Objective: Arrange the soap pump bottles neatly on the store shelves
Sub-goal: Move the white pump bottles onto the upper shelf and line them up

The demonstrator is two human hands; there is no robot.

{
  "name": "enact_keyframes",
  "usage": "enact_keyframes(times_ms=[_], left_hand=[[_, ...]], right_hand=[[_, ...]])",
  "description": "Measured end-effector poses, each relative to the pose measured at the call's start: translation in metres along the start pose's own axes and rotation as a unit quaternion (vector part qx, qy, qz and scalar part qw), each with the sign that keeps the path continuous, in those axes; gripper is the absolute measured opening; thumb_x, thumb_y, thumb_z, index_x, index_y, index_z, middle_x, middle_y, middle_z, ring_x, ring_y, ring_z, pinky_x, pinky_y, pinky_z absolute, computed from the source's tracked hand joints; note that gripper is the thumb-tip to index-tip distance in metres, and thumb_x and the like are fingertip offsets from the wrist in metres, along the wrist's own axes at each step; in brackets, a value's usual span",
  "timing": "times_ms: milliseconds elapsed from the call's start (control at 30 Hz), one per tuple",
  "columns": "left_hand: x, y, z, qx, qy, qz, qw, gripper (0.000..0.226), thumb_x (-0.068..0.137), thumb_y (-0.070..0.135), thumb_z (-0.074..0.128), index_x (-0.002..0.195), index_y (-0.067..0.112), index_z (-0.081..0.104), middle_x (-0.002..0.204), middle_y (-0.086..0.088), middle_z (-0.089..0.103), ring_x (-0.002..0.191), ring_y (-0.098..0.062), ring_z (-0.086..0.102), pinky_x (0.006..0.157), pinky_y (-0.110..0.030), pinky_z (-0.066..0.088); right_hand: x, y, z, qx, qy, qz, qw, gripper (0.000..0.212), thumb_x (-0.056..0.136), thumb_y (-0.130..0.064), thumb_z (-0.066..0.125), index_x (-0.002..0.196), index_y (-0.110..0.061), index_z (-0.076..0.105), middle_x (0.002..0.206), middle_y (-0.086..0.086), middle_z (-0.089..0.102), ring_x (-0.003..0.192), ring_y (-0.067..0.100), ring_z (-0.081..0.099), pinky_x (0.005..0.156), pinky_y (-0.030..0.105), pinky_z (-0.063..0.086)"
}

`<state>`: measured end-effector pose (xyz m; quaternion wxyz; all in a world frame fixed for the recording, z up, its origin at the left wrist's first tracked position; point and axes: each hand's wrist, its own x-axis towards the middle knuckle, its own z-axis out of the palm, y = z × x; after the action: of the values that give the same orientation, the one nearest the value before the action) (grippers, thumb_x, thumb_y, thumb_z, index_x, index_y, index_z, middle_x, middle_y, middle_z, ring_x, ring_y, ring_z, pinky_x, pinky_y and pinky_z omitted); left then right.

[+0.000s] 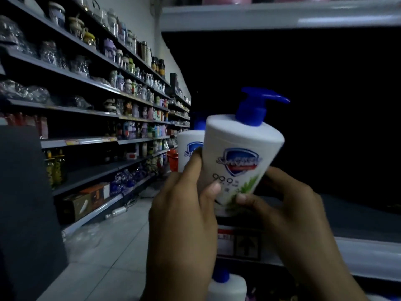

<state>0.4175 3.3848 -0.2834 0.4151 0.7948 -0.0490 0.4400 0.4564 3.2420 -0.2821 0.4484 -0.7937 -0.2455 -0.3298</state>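
Soap pump bottle is up in front of the dark shelf bay, held by its lower half between both hands and tilted to the right, blue pump nozzle pointing right.

Left hand grips the bottle's left side. Its thumb is pressed on the front label near the "99.9" print and one finger runs up the left edge. Right hand grips the lower right side, thumb tip on the green leaf print and the other fingers curled round the back. Both hands are clamped on the bottle, with no gap at the contact points.

Second bottle stands just behind and left of the held one. Mostly hidden, only part of its logo and a bit of blue cap show. Third bottle is below, near the bottom edge, cut off by the left forearm.

Shelf edge with a price tag sits under the hands; the tag text is unreadable. The held bottle's base is hidden behind the thumbs, so I can't tell if it touches the shelf. The bay interior is too dark to make out.
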Motion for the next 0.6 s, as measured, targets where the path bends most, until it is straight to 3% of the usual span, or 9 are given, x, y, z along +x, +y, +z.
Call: enact_keyframes(times_ms=[167,400,533,600], left_hand=[[0.008,-0.019,-0.008,0.028,0.012,-0.008,0.999,0.053,0.093,0.037,0.051,0.142,0.044,0.033,0.125,0.012,0.058,0.108,-0.008,0.059,0.089,-0.035,0.053],[0.021,-0.043,0.0,0.001,-0.011,-0.036,0.999,0.061,0.092,0.031,0.059,0.146,0.038,0.032,0.123,0.007,0.063,0.108,-0.011,0.061,0.088,-0.037,0.054],[0.024,-0.055,-0.001,-0.039,-0.053,-0.04,0.997,0.062,0.089,0.032,0.063,0.143,0.042,0.035,0.123,0.008,0.063,0.107,-0.007,0.061,0.088,-0.031,0.053],[0.026,-0.058,-0.005,-0.059,-0.061,-0.033,0.996,0.06,0.088,0.043,0.06,0.141,0.046,0.033,0.127,0.013,0.056,0.109,-0.005,0.057,0.084,-0.026,0.05]], right_hand=[[0.018,-0.007,0.014,-0.005,-0.055,-0.016,0.998,0.031,0.078,-0.03,0.075,0.108,-0.035,0.068,0.096,-0.026,0.07,0.091,-0.016,0.06,0.071,0.002,0.047],[0.029,-0.005,0.022,-0.036,-0.074,-0.003,0.997,0.017,0.081,-0.032,0.073,0.097,-0.035,0.069,0.085,-0.027,0.07,0.081,-0.014,0.064,0.063,0.01,0.051],[0.029,0.003,0.023,-0.034,-0.09,0.022,0.995,0.026,0.078,-0.035,0.075,0.102,-0.035,0.067,0.088,-0.026,0.069,0.083,-0.013,0.063,0.063,0.007,0.049],[0.033,0.005,0.021,-0.034,-0.106,0.041,0.993,0.039,0.073,-0.041,0.077,0.109,-0.035,0.063,0.097,-0.022,0.069,0.089,-0.008,0.064,0.074,0.017,0.053]])
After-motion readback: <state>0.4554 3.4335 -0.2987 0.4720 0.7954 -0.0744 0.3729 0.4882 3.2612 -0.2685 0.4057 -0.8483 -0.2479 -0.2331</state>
